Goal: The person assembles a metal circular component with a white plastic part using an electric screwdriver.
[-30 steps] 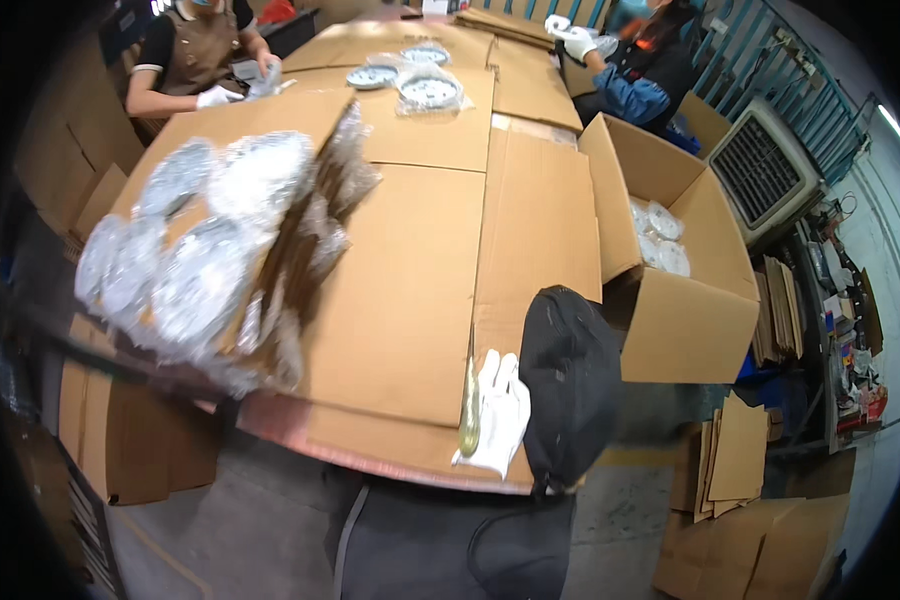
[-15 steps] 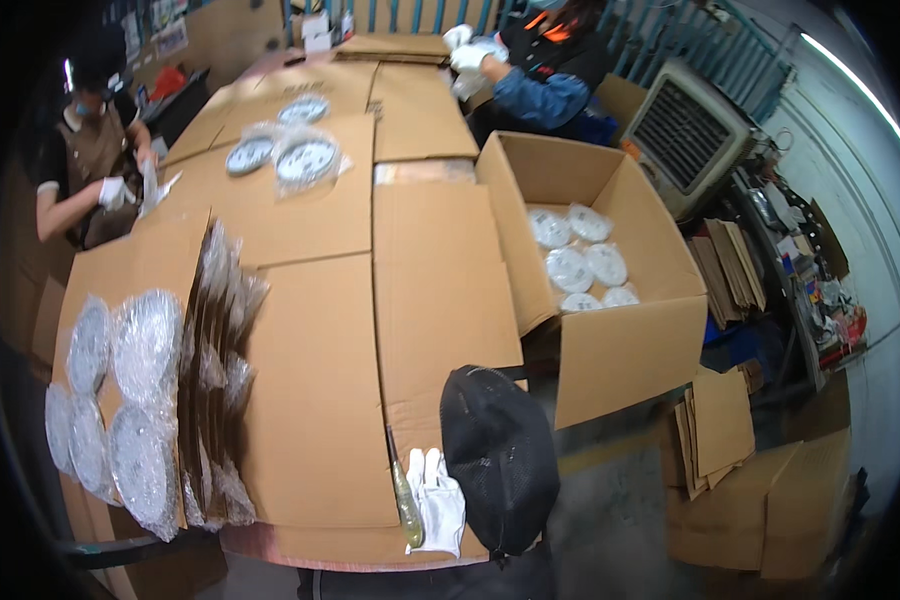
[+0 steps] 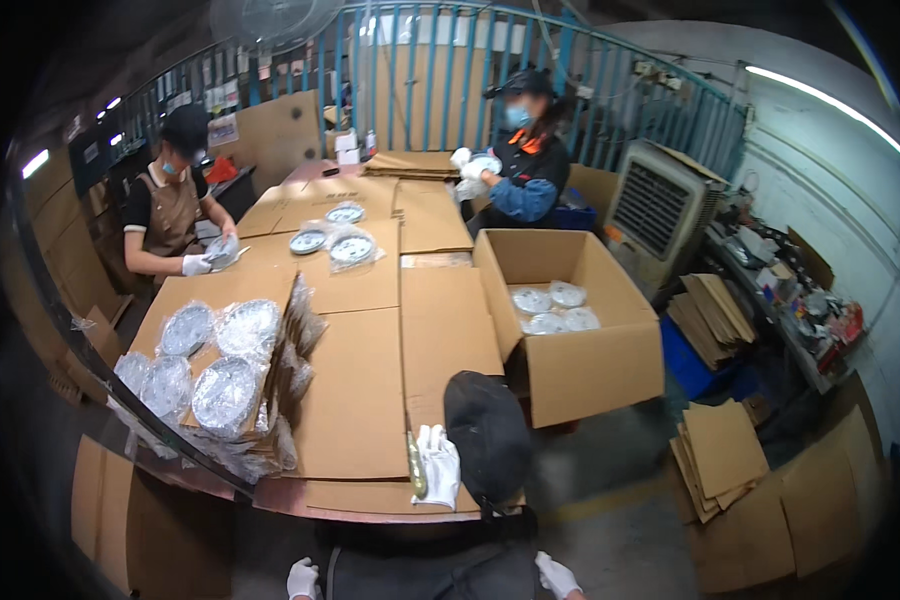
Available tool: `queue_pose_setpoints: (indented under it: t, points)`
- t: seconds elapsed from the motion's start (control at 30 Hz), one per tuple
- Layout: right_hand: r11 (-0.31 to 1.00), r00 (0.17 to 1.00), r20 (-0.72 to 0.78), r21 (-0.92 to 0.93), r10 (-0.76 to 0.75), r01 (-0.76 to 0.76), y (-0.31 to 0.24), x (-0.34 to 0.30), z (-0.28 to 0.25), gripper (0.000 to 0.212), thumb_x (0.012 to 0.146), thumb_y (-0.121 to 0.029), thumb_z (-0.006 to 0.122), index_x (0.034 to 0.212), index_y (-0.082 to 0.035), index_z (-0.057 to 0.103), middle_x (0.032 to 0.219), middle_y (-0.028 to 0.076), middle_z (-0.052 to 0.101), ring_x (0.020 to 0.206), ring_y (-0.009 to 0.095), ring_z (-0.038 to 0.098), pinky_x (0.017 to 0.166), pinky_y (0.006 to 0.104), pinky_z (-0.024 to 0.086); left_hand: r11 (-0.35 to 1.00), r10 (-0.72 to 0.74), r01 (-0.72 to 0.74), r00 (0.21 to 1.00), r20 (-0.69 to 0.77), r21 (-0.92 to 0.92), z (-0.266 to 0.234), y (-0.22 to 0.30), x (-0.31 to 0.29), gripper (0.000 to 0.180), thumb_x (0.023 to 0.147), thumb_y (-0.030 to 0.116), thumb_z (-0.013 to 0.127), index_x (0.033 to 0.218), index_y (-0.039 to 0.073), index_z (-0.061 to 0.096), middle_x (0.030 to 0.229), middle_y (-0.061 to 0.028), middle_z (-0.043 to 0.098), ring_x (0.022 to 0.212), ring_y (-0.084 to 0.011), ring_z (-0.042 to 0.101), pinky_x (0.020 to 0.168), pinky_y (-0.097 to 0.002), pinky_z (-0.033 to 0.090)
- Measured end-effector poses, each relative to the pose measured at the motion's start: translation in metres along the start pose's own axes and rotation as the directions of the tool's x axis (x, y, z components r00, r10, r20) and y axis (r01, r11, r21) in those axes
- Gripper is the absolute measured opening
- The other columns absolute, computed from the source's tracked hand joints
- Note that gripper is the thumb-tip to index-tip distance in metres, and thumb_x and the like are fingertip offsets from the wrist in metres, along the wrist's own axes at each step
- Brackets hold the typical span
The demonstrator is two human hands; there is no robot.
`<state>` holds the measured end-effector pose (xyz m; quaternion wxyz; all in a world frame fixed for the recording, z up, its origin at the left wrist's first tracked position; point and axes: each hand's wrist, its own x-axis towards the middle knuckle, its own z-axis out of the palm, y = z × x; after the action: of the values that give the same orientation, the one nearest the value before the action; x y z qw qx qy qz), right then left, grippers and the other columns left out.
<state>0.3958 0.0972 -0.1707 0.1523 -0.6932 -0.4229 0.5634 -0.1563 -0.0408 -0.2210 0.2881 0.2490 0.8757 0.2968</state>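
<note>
My left hand (image 3: pixel 303 579), in a white glove, is low at the lower edge, its fingers loosely bent and apart. My right hand (image 3: pixel 557 576), also gloved in white, hangs farther right with its fingers loosely apart; neither shows anything held. Between them lies a dark cloth-like surface (image 3: pixel 430 570) that I cannot identify. On the table's near edge beyond my hands rest a flat white glove (image 3: pixel 438 470), a thin-shafted hand tool with a greenish handle (image 3: pixel 417 474) and a black mesh-like bag or cap (image 3: pixel 487 435).
Plastic-wrapped grey discs (image 3: pixel 223 396) top a cardboard-layered stack at left. Wrapped discs (image 3: pixel 545 323) lie in an open carton (image 3: pixel 595 375) at right. Across the table, one co-worker (image 3: pixel 175 205) handles a disc; another (image 3: pixel 525 150) holds a round piece. An air cooler (image 3: pixel 655 205) stands behind.
My view has tilted up and drawn back, and both my gloved hands have come into it at the lower edge. The left co-worker's hands now hold a disc.
</note>
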Motion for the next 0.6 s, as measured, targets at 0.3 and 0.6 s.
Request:
queue_pose_setpoints:
  t: [0.3, 0.6]
  points:
    - [0.985, 0.964, -0.226, -0.131, -0.138, 0.111, -0.054, 0.005, 0.02, 0.076, 0.084, -0.059, 0.056, 0.137, -0.004, 0.051, 0.134, 0.024, 0.055, 0.125, 0.04, 0.052, 0.105, 0.0403, 0.042, 0.86, 0.169, -0.283, 0.943, 0.287, 0.425, 0.009, 0.192, -0.079, 0.04, 0.077, 0.037, 0.065, 0.103, 0.007, 0.07, 0.1, -0.0187, 0.07, 0.095, -0.0362, 0.066, 0.085, -0.0388, 0.052]
    - [0.957, 0.959, -0.197, -0.247, -0.206, 0.155, -0.062, -0.02, 0.023, 0.05, 0.084, -0.043, 0.06, 0.12, -0.007, 0.064, 0.115, 0.019, 0.067, 0.109, 0.035, 0.063, 0.094, 0.0378, 0.049, 0.829, 0.054, -0.271, 0.909, 0.413, 0.49, 0.014, 0.159, -0.088, 0.036, 0.078, 0.042, 0.067, 0.087, 0.008, 0.071, 0.092, -0.0182, 0.07, 0.093, -0.0361, 0.067, 0.083, -0.0407, 0.052]
